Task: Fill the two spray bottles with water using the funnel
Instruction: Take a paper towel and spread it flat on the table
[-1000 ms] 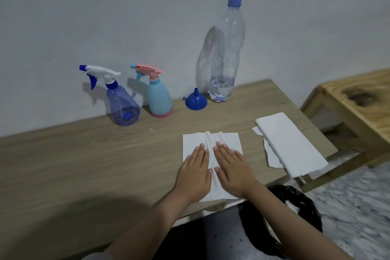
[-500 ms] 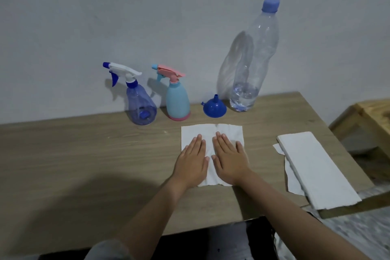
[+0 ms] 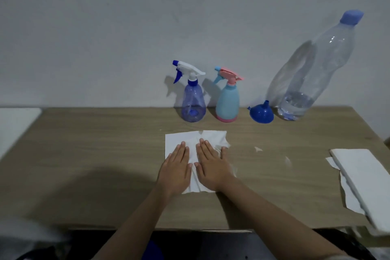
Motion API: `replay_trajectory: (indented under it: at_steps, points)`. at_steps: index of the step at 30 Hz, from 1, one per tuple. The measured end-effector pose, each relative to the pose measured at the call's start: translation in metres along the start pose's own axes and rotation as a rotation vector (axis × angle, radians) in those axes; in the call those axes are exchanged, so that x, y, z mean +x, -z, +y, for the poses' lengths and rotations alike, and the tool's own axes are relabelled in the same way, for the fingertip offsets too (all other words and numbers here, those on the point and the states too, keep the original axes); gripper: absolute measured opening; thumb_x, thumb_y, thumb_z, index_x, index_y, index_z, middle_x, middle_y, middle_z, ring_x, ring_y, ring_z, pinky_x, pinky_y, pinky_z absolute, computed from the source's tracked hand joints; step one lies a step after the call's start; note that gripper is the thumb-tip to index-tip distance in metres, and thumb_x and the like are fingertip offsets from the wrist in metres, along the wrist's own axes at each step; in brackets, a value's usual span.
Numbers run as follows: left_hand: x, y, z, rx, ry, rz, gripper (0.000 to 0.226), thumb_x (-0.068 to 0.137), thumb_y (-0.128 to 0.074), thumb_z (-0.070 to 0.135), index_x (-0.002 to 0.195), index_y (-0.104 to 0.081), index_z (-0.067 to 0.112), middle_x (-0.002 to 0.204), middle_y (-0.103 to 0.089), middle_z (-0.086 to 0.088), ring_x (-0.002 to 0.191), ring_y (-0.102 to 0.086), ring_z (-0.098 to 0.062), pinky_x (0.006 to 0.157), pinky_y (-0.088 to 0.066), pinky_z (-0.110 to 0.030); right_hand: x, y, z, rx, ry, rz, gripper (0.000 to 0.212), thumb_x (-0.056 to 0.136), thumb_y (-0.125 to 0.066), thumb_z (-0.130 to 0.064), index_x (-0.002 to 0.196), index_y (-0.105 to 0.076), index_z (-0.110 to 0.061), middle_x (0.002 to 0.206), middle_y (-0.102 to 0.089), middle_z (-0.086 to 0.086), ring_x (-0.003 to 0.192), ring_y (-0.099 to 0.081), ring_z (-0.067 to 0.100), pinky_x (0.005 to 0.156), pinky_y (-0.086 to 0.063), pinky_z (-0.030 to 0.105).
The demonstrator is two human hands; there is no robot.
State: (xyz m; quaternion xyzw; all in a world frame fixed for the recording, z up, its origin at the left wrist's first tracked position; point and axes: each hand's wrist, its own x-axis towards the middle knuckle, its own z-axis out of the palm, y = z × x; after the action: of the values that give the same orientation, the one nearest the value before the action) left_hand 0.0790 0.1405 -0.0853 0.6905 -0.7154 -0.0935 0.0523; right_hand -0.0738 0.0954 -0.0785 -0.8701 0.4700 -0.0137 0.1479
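Since the earlier frames the view has swung left, so the row of bottles now sits right of centre, and the paper towel (image 3: 195, 154) under the hands has wrinkled and torn at its right edge, leaving small scraps on the wood. Two spray bottles stand upright at the back of the wooden table (image 3: 105, 154), near the wall and just beside each other: a clear blue spray bottle (image 3: 193, 104) with a white trigger head, and to its right a light blue spray bottle (image 3: 227, 102) with a pink trigger head. Both heads are still screwed on. Right of them a blue funnel (image 3: 261, 113) rests mouth down, spout pointing up, and next comes a tall clear water bottle (image 3: 312, 74) with a blue cap and a little water at its base. Nearer the viewer, the left hand (image 3: 176, 172) and right hand (image 3: 213, 167) lie flat on the towel, fingers straight and together, gripping nothing. Everything needed lies straight ahead of the fingertips, toward the wall. The left hand is nearer the spray bottles; the right is nearer the funnel and water bottle. A stack of folded paper towels (image 3: 363, 183) lies at the far right.
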Motion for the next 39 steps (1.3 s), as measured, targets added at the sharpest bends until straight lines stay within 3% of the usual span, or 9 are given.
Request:
replay_trajectory:
  at_steps: [5, 9, 13, 17, 21, 24, 31, 34, 39]
  points:
    - [-0.028, 0.012, -0.062, 0.016, 0.044, -0.007, 0.084, 0.079, 0.016, 0.052, 0.152, 0.000, 0.014, 0.160, 0.007, 0.000, 0.149, 0.002, -0.014, 0.113, 0.005, -0.025, 0.022, -0.019, -0.063, -0.013, 0.041, 0.002, 0.080, 0.080, 0.006, -0.049, 0.152, -0.001, -0.013, 0.161, 0.005, 0.004, 0.148, 0.007, 0.016, 0.114, 0.004, 0.061]
    - [-0.049, 0.020, -0.103, -0.002, 0.051, 0.000, 0.090, 0.079, 0.025, 0.059, 0.152, -0.001, 0.015, 0.160, 0.007, 0.003, 0.149, 0.002, -0.012, 0.113, 0.005, -0.024, 0.030, -0.031, -0.107, 0.028, 0.066, 0.014, 0.081, 0.079, 0.006, -0.048, 0.151, -0.004, -0.013, 0.161, 0.004, 0.004, 0.148, 0.007, 0.016, 0.113, 0.012, 0.053]
    - [-0.069, 0.024, -0.126, -0.007, 0.057, 0.016, 0.080, 0.083, 0.010, 0.050, 0.152, -0.006, 0.013, 0.160, 0.003, 0.003, 0.149, 0.000, -0.011, 0.112, 0.005, -0.024, 0.028, -0.036, -0.131, 0.037, 0.127, 0.086, 0.069, 0.087, -0.008, -0.039, 0.148, -0.025, -0.011, 0.159, -0.016, 0.006, 0.147, -0.011, 0.017, 0.108, 0.015, 0.048]
    - [-0.082, 0.017, -0.130, -0.042, 0.052, 0.039, 0.076, 0.086, 0.003, 0.048, 0.152, -0.012, 0.013, 0.158, 0.002, 0.005, 0.145, 0.002, -0.007, 0.117, -0.002, -0.028, 0.015, -0.038, -0.132, 0.014, 0.162, 0.165, 0.054, 0.089, -0.028, -0.031, 0.130, -0.056, -0.011, 0.141, -0.051, 0.008, 0.133, -0.046, 0.021, 0.106, -0.009, 0.058]
    - [-0.086, 0.011, -0.112, -0.057, 0.023, 0.051, 0.072, 0.089, -0.002, 0.046, 0.152, -0.013, 0.013, 0.158, 0.000, 0.006, 0.145, 0.001, -0.007, 0.115, -0.002, -0.025, -0.005, -0.038, -0.122, -0.025, 0.161, 0.131, 0.047, 0.084, -0.038, -0.029, 0.121, -0.063, -0.015, 0.130, -0.062, 0.003, 0.124, -0.055, 0.017, 0.100, -0.033, 0.062]
    - [-0.086, 0.008, -0.086, -0.069, -0.031, 0.030, 0.071, 0.088, 0.003, 0.047, 0.151, -0.003, 0.014, 0.156, 0.008, 0.008, 0.143, 0.010, -0.005, 0.117, 0.001, -0.024, -0.022, -0.040, -0.104, -0.043, 0.167, 0.120, 0.047, 0.085, -0.037, -0.030, 0.122, -0.063, -0.016, 0.129, -0.062, 0.002, 0.124, -0.055, 0.016, 0.097, -0.039, 0.060]
    - [-0.067, -0.002, -0.012, -0.041, -0.142, -0.020, 0.074, 0.086, 0.007, 0.045, 0.153, 0.002, 0.015, 0.158, 0.013, 0.005, 0.146, 0.011, -0.008, 0.114, 0.007, -0.024, -0.068, -0.029, -0.041, -0.065, 0.068, 0.181, 0.050, 0.086, -0.038, -0.032, 0.128, -0.058, -0.014, 0.135, -0.057, 0.003, 0.128, -0.051, 0.018, 0.103, -0.026, 0.059]
    - [-0.052, -0.007, 0.027, -0.025, -0.194, -0.029, 0.073, 0.086, 0.004, 0.044, 0.153, -0.002, 0.014, 0.159, 0.010, 0.003, 0.145, 0.011, -0.008, 0.113, 0.009, -0.025, -0.088, -0.019, -0.007, -0.072, -0.023, 0.193, 0.050, 0.088, -0.036, -0.033, 0.130, -0.056, -0.014, 0.138, -0.055, 0.003, 0.130, -0.049, 0.020, 0.108, -0.011, 0.053]
    - [-0.020, -0.016, 0.090, -0.018, -0.267, -0.036, 0.076, 0.085, 0.003, 0.045, 0.153, -0.009, 0.013, 0.161, 0.002, -0.001, 0.149, 0.001, -0.013, 0.114, 0.004, -0.026, -0.113, 0.002, 0.057, -0.066, -0.188, 0.137, 0.058, 0.091, -0.024, -0.037, 0.144, -0.039, -0.018, 0.153, -0.033, -0.002, 0.143, -0.026, 0.022, 0.107, 0.008, 0.060]
